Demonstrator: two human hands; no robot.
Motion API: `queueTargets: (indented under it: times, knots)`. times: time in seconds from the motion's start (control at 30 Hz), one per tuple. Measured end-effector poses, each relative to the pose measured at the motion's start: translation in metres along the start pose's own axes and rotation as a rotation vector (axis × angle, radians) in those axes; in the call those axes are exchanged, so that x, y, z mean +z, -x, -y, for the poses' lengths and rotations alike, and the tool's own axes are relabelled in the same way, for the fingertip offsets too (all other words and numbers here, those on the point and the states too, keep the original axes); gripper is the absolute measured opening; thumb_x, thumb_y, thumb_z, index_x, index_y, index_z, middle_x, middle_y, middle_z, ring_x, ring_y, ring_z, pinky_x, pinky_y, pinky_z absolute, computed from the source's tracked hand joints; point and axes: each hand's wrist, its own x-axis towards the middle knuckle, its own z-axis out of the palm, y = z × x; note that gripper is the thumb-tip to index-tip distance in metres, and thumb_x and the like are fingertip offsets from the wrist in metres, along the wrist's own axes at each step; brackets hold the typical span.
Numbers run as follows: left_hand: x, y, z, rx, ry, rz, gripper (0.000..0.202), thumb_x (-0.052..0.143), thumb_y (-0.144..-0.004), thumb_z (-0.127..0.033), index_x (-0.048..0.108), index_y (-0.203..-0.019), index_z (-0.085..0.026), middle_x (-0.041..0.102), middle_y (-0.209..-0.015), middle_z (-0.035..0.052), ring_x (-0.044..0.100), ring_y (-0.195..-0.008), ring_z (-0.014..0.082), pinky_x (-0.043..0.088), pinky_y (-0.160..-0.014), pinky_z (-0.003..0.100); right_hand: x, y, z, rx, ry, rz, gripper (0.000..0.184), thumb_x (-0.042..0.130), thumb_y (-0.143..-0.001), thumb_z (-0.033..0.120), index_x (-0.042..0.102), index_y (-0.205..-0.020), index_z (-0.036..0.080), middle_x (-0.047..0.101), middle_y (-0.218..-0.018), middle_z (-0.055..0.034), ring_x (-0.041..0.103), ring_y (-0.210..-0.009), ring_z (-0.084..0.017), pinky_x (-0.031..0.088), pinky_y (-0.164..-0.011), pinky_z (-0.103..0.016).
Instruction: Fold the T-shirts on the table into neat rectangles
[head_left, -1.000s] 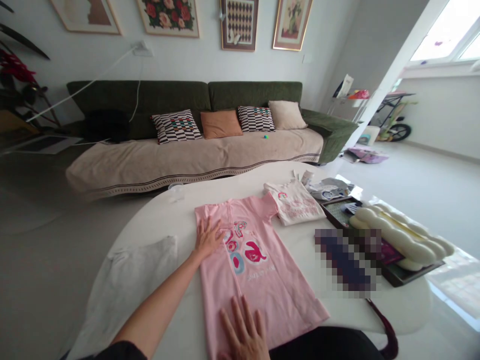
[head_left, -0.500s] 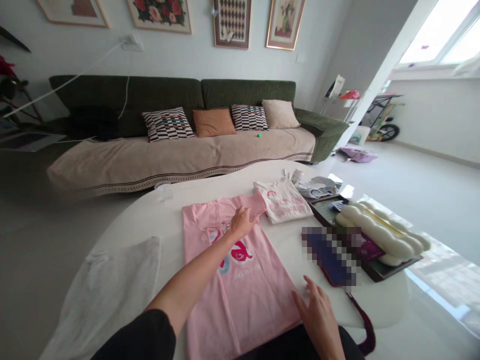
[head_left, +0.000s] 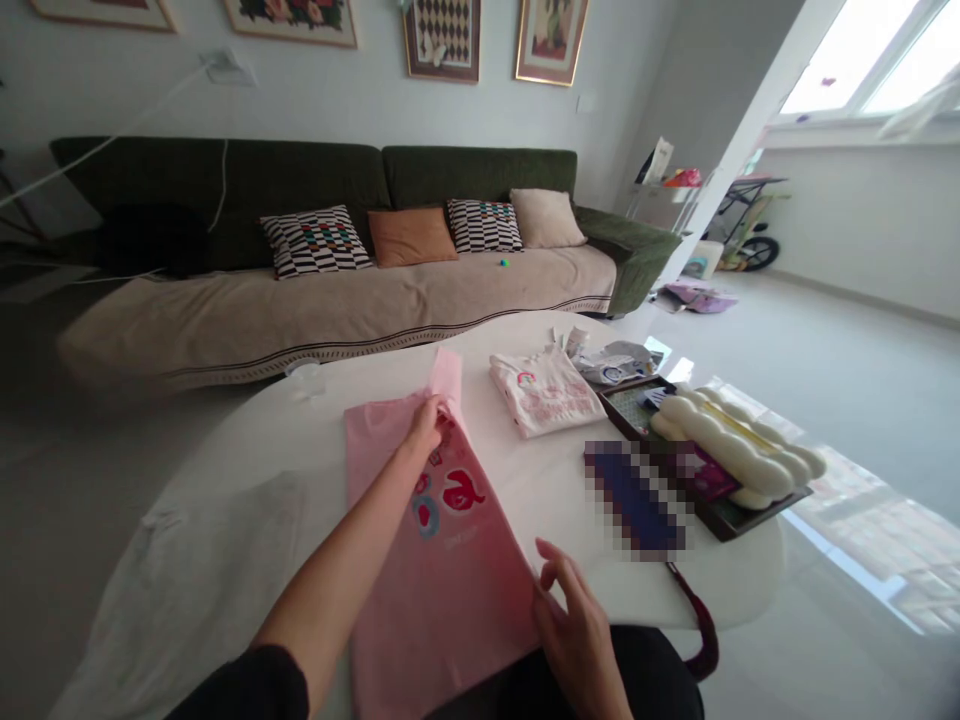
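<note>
A pink T-shirt (head_left: 442, 560) with a red and blue print lies on the white oval table (head_left: 525, 480) in front of me. My left hand (head_left: 424, 433) pinches its right sleeve and shoulder and holds that edge lifted and folded inward over the print. My right hand (head_left: 574, 625) grips the shirt's right side near the hem, with the fingers curled at the fabric's edge. A folded cream T-shirt (head_left: 546, 390) rests on the table beyond the pink one, to the right.
A light grey garment (head_left: 187, 590) lies flat on the table's left. A dark tray (head_left: 720, 510) with a cream wavy object (head_left: 739, 450) sits at right, papers (head_left: 611, 360) behind it. A green sofa (head_left: 337, 250) with cushions stands beyond.
My left hand moved from the shirt's left side to the right sleeve and lifted it inward. My right hand slid right along the hem and took hold of the shirt's right edge.
</note>
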Motion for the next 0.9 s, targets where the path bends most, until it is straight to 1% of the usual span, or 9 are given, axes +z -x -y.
queueTargets:
  times: [0.17,0.23,0.3,0.4,0.5,0.67,0.73,0.83,0.9]
  knots:
    - [-0.093,0.023,0.001,-0.028,0.069,-0.037,0.006,0.053,-0.066,-0.013,0.054,-0.072,-0.014,0.059,-0.062,0.0031,0.059,-0.059,0.0153,0.050,-0.057,0.027,0.025,0.023,0.016,-0.371,0.102,0.292,0.057,0.038,-0.068,0.004,0.044,-0.123,0.016,0.051,-0.125,-0.0082,0.041,-0.120,-0.018,0.036,-0.098,-0.032]
    - [-0.113,0.027,0.009,-0.035,0.056,-0.052,0.008,0.055,-0.066,-0.013,0.054,-0.074,-0.014,0.059,-0.062,0.0031,0.058,-0.057,0.0151,0.051,-0.056,0.028,0.035,0.031,0.011,-0.398,0.184,0.373,0.063,0.038,-0.066,0.003,0.042,-0.127,0.016,0.046,-0.130,-0.0063,0.037,-0.123,-0.020,0.035,-0.100,-0.036]
    - [-0.121,0.025,0.017,-0.025,0.018,-0.063,0.013,0.057,-0.065,-0.012,0.054,-0.078,-0.014,0.060,-0.066,0.0035,0.058,-0.057,0.0149,0.051,-0.056,0.030,0.040,0.036,0.005,-0.391,0.238,0.427,0.067,0.036,-0.067,0.002,0.037,-0.132,0.017,0.040,-0.134,-0.0050,0.032,-0.125,-0.020,0.033,-0.100,-0.038]
    - [-0.121,0.014,0.022,0.057,-0.070,-0.099,0.032,0.061,-0.061,-0.008,0.052,-0.091,-0.017,0.062,-0.078,0.0026,0.060,-0.065,0.0147,0.051,-0.062,0.029,0.040,0.037,0.003,-0.369,0.255,0.455,0.065,0.035,-0.072,0.003,0.030,-0.135,0.018,0.036,-0.136,-0.0034,0.029,-0.127,-0.019,0.032,-0.102,-0.037]
    - [-0.121,0.003,0.019,0.182,-0.188,-0.151,0.050,0.061,-0.059,-0.003,0.049,-0.104,-0.022,0.061,-0.095,0.0023,0.060,-0.085,0.0164,0.049,-0.076,0.030,0.036,0.035,0.006,-0.353,0.278,0.443,0.061,0.035,-0.077,0.005,0.028,-0.136,0.019,0.038,-0.134,-0.0021,0.029,-0.127,-0.018,0.033,-0.102,-0.037]
    - [-0.126,0.002,0.008,0.334,-0.445,-0.279,0.065,0.059,-0.059,-0.002,0.042,-0.119,-0.017,0.048,-0.120,0.0119,0.040,-0.118,0.0278,0.031,-0.099,0.044,0.030,0.036,0.008,-0.441,0.312,0.431,0.056,0.046,-0.082,0.026,0.030,-0.135,0.019,0.040,-0.133,-0.0041,0.035,-0.123,-0.025,0.038,-0.097,-0.041]
    - [-0.114,0.003,0.006,0.489,-0.726,-0.286,0.058,0.055,-0.067,-0.007,0.039,-0.123,-0.012,0.043,-0.125,0.0170,0.032,-0.123,0.0295,0.026,-0.102,0.046,0.029,0.031,0.010,-0.470,0.298,0.407,0.054,0.048,-0.083,0.032,0.034,-0.133,0.018,0.042,-0.131,-0.0061,0.041,-0.120,-0.024,0.041,-0.095,-0.036]
    - [-0.078,0.001,0.011,0.714,-1.116,-0.135,0.046,0.044,-0.078,-0.014,0.040,-0.123,-0.009,0.040,-0.129,0.0181,0.031,-0.125,0.0249,0.027,-0.103,0.040,0.033,0.009,0.014,-0.415,0.298,0.316,0.045,0.039,-0.087,0.021,0.037,-0.132,0.019,0.040,-0.133,-0.0064,0.039,-0.121,-0.018,0.039,-0.097,-0.032]
    - [-0.051,-0.004,0.021,0.726,-1.186,-0.023,0.044,0.045,-0.080,-0.020,0.043,-0.122,-0.010,0.038,-0.133,0.0162,0.026,-0.128,0.0244,0.024,-0.104,0.039,0.042,-0.011,0.017,-0.356,0.310,0.279,0.048,0.034,-0.086,0.012,0.034,-0.133,0.021,0.034,-0.137,-0.0060,0.031,-0.126,-0.018,0.035,-0.100,-0.036]
